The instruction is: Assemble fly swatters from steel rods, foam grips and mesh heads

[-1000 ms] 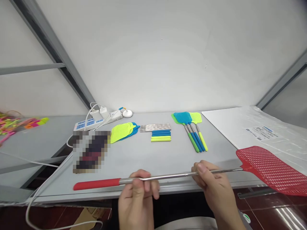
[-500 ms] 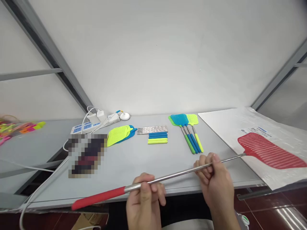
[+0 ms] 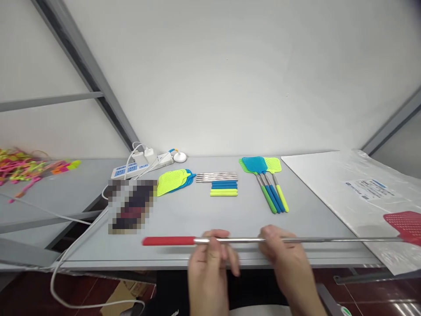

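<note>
Both hands grip one long fly swatter, which lies nearly level across the table's front edge. Its red handle points left, and its red mesh head reaches the right edge of the view, partly cut off. My left hand is closed round the metal rod just right of the handle. Farther along the rod, my right hand is closed on it. Beyond them lie blue and yellow grips, metal rods and loose yellow and blue swatter heads.
Several whole fly swatters lie in a fan at the back. A white wrapped package covers the table's right side. At left are a power strip with cables, a blurred-out patch and a colourful pile on the neighbouring table.
The red swatter has turned from slanted to nearly level, its head lower and farther right. My right hand has moved left along the rod, closer to my left hand. The view has shifted slightly left.
</note>
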A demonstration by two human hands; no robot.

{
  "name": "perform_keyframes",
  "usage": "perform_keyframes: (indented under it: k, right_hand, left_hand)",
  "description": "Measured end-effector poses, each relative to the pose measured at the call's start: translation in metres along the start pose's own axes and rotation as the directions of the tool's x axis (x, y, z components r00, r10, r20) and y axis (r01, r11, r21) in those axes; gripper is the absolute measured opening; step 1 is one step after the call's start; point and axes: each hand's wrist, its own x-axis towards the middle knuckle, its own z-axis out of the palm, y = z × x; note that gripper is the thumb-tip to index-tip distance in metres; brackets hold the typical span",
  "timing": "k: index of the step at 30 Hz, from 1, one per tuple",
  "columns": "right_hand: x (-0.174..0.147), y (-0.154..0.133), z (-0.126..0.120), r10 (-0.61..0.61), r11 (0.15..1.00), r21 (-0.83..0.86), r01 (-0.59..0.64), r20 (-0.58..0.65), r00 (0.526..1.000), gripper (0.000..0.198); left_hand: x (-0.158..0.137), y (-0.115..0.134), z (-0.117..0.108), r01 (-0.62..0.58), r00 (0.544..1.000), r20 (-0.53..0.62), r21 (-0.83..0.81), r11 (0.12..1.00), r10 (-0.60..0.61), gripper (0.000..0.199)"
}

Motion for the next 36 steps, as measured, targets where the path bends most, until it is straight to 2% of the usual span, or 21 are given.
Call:
perform_keyframes:
  k: [3, 6, 10, 12, 17, 20, 22, 26, 29, 31, 33, 36]
  right_hand:
    - [0.007, 0.001, -0.019, 0.007, 0.991, 0.137, 0.014, -0.156, 0.988, 0.051]
    - [0.011, -0.005, -0.031, 0.001, 0.984, 0.176, 0.028, -0.167, 0.986, 0.051]
    - [0.014, -0.013, -0.037, -0.032, 0.973, 0.216, 0.081, -0.222, 0.975, 0.052]
    - [0.015, -0.014, -0.039, -0.037, 0.971, 0.222, 0.089, -0.227, 0.973, 0.052]
    - [0.020, -0.012, -0.038, 0.014, 0.935, 0.341, 0.094, -0.300, 0.954, 0.051]
    - [0.020, -0.012, -0.029, 0.035, 0.878, 0.465, 0.111, -0.293, 0.955, 0.046]
    - [0.018, -0.010, -0.019, 0.022, 0.867, 0.484, 0.118, -0.274, 0.961, 0.044]
    - [0.007, 0.002, 0.001, 0.024, 0.936, 0.350, 0.033, -0.155, 0.988, 0.041]
    - [-0.001, 0.010, 0.008, 0.038, 0.968, 0.249, -0.025, -0.046, 0.998, 0.044]
    - [-0.004, 0.013, 0.007, 0.043, 0.980, 0.193, -0.041, -0.004, 0.999, 0.046]
    - [-0.004, 0.014, 0.002, 0.032, 0.990, 0.137, -0.031, -0.002, 0.999, 0.049]
    - [-0.003, 0.012, -0.005, -0.014, 1.000, -0.021, 0.013, -0.045, 0.999, 0.051]
  left_hand:
    - [0.015, 0.025, -0.025, -0.170, 0.977, -0.131, -0.002, 0.986, 0.168, 0.026]
    - [0.023, 0.054, -0.047, -0.236, 0.952, -0.201, 0.004, 0.972, 0.231, 0.023]
    - [0.025, 0.080, -0.057, -0.343, 0.900, -0.288, -0.007, 0.939, 0.326, 0.016]
    - [0.026, 0.083, -0.056, -0.330, 0.904, -0.295, -0.026, 0.944, 0.308, 0.014]
    - [0.026, 0.066, -0.048, -0.330, 0.913, -0.278, -0.073, 0.941, 0.299, 0.015]
    - [0.025, 0.054, -0.044, -0.339, 0.908, -0.291, -0.090, 0.936, 0.301, 0.017]
    - [0.023, 0.046, -0.040, -0.316, 0.915, -0.295, -0.104, 0.943, 0.274, 0.020]
    - [0.010, 0.024, -0.025, -0.156, 0.963, -0.234, -0.095, 0.983, 0.131, 0.027]
    - [-0.006, 0.004, -0.010, 0.000, 0.996, -0.086, -0.051, 0.999, -0.004, 0.034]
    - [-0.014, -0.006, -0.003, 0.078, 0.997, 0.009, -0.026, 0.997, -0.078, 0.037]
    - [-0.017, -0.009, 0.000, 0.103, 0.993, 0.052, -0.022, 0.994, -0.101, 0.040]
    - [-0.013, -0.006, -0.003, 0.032, 0.999, -0.020, -0.018, 0.999, -0.033, 0.038]
